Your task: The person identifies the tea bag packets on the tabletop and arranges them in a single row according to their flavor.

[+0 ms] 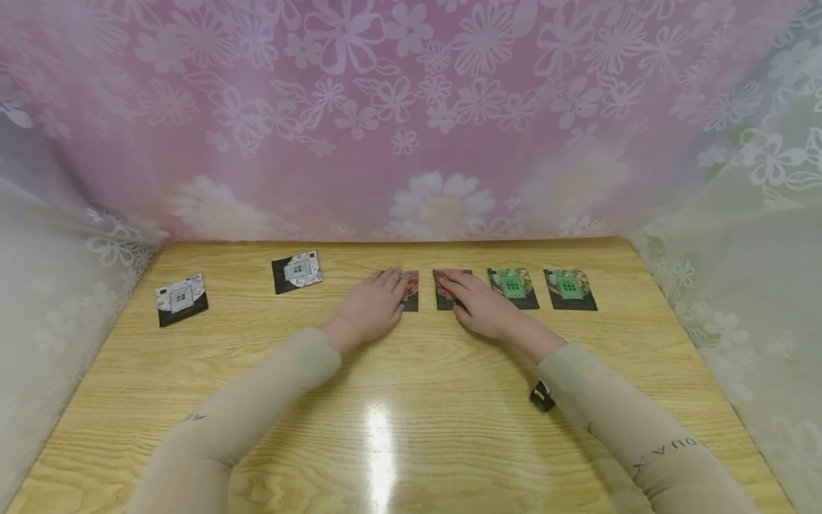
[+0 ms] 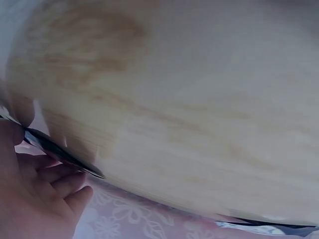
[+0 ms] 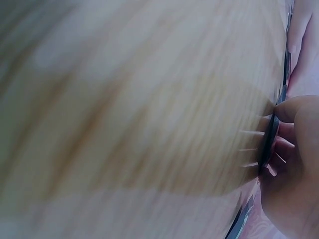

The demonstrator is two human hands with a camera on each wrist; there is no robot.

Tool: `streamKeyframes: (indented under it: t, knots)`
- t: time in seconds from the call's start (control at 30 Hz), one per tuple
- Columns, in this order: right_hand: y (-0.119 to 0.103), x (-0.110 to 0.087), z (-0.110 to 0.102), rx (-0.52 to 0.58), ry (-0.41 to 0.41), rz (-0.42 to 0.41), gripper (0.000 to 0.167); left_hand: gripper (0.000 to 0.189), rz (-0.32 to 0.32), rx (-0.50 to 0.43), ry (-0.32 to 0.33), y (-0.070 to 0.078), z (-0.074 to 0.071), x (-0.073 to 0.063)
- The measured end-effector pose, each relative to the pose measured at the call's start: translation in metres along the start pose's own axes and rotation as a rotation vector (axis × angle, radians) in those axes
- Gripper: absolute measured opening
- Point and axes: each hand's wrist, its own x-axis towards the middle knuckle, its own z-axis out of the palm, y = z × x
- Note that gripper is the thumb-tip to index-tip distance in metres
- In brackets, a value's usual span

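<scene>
A: What lies nearest?

B: Two beige sleeves reaching forward over the wooden surface, with a small black tag beside the right forearm.

A: And the hands?

B: The left hand lies flat, fingers straight and together, the fingertips resting on the left red card. The right hand lies the same way, fingers stretched out over the right red card. Neither hand has its fingers curled round a card in the head view.

A: Do the wrist views add anything?

B: They are blurred. The left wrist view shows fingers above a dark card edge on the surface. The right wrist view shows fingertips touching a dark card edge.

A: How do the two red cards lie?

B: Side by side near the middle of the far edge, a narrow gap between them.

A: What else lies in that row?

B: To the right, two green cards, just beside each other. To the left, a grey card, and another grey card well apart from it.

A: Beyond them?

B: A pink flowered curtain hangs behind the surface.
</scene>
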Motion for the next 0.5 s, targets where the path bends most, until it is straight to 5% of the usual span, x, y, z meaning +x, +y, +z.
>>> streamKeyframes:
  t: [0.5]
  knots:
    - [-0.0011, 0.0003, -0.0002, -0.008, 0.004, 0.002, 0.058, 0.066, -0.013, 0.045, 0.006, 0.0056, 0.0011, 0.0032]
